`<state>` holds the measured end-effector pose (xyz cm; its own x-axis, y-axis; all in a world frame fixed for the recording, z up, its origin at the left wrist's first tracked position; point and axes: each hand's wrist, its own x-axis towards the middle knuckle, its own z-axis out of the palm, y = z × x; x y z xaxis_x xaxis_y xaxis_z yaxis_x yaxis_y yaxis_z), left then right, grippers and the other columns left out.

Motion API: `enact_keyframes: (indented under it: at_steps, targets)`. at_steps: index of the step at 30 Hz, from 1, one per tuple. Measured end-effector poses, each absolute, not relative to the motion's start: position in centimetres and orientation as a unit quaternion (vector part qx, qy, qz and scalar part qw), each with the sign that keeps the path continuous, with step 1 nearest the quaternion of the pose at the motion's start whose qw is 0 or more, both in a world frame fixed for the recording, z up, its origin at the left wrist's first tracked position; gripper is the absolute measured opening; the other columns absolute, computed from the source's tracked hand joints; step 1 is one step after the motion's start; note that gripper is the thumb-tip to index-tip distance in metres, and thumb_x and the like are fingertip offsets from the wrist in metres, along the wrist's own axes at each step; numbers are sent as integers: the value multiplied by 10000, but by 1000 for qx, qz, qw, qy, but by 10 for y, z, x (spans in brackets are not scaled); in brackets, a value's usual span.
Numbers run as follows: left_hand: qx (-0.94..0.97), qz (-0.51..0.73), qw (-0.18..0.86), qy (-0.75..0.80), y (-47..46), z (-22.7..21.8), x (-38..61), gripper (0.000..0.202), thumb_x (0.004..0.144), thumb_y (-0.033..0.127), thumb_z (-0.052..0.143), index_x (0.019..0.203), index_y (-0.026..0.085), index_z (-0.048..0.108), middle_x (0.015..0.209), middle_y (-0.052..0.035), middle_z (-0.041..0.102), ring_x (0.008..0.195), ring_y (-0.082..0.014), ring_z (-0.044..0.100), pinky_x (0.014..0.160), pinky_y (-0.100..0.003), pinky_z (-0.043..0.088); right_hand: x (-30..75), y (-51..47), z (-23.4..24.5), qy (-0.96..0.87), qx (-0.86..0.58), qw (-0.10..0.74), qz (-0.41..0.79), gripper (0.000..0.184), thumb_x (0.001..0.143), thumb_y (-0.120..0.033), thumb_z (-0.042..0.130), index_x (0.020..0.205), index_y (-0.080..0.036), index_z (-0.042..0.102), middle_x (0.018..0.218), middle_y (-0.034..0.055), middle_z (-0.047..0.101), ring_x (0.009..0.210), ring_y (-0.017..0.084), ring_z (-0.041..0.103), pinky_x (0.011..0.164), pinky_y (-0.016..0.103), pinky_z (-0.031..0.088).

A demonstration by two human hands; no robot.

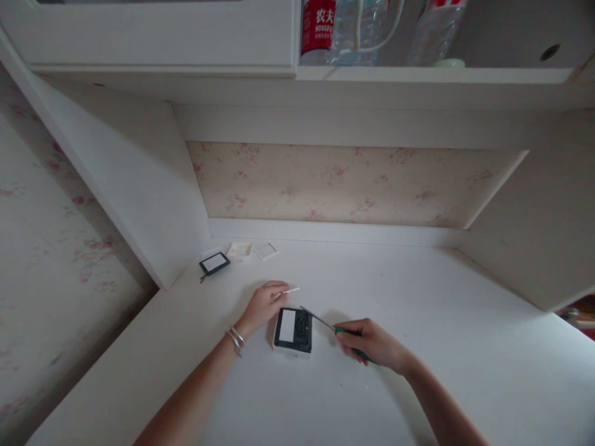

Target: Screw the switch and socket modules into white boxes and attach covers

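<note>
My left hand (268, 301) is closed on a thin white plastic piece (292, 290), seen nearly edge-on, just above the wall socket. My right hand (369, 342) grips a screwdriver (323, 321) by its green handle, with the shaft pointing up and left. Its tip is over or at the upper right edge of the wall socket (303, 337); contact is unclear. This socket has a black face with a white panel on its left half and dark outlet holes on its right. A white box or base shows beneath it on the white desk (242, 396).
At the back left lie a black switch-like module (214, 263) with a white panel, a white plastic box (240, 250) and a thin white frame (267, 250). Side panels flank the desk. Overhead, a shelf (418, 75) holds plastic bottles (357, 31) and a white cable.
</note>
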<state>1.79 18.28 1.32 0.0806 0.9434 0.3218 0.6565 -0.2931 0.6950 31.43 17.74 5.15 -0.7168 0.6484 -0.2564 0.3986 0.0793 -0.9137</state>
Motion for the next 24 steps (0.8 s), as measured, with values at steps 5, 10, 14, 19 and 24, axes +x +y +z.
enact_keyframes:
  at_steps: [5, 10, 14, 19, 24]
  targets:
    - [682, 311, 62, 659, 218, 3, -10, 195, 846, 197, 541, 974, 181, 687, 1060, -66, 627, 980, -191, 595, 933, -309, 454, 315, 170, 34, -688, -380, 161, 597, 370, 856, -507, 491, 731, -161, 533, 573, -42, 467, 437, 58, 375, 425, 205, 291]
    - [681, 256, 32, 685, 243, 1, -23, 211, 880, 212, 490, 958, 183, 684, 1064, -80, 626, 962, -205, 600, 914, -321, 447, 314, 171, 29, -674, -396, 177, 597, 375, 867, -504, 475, 713, -164, 510, 563, -43, 471, 428, 60, 382, 415, 205, 290]
    - [693, 238, 28, 679, 255, 5, -24, 265, 882, 191, 468, 1077, 151, 643, 1169, -114, 606, 1130, -234, 525, 1033, -367, 358, 313, 170, 31, -678, -394, 177, 594, 365, 873, -493, 474, 709, -169, 503, 560, -44, 464, 440, 65, 388, 427, 209, 296]
    - [708, 261, 45, 655, 244, 17, -20, 369, 900, 205, 413, 1237, 121, 537, 1342, -120, 490, 1271, -235, 408, 1107, -398, 279, 320, 169, 35, -700, -369, 177, 585, 288, 849, -441, 544, 789, -162, 586, 574, -46, 465, 503, 76, 399, 490, 222, 312]
    - [735, 300, 216, 569, 187, 37, -15, 362, 912, 375, 448, 1200, 194, 574, 1260, -62, 567, 1128, -196, 558, 971, -309, 461, 324, 170, 32, -693, -376, 209, 579, 504, 767, -378, 658, 1231, -219, 546, 812, -4, 578, 653, 115, 460, 564, 243, 352]
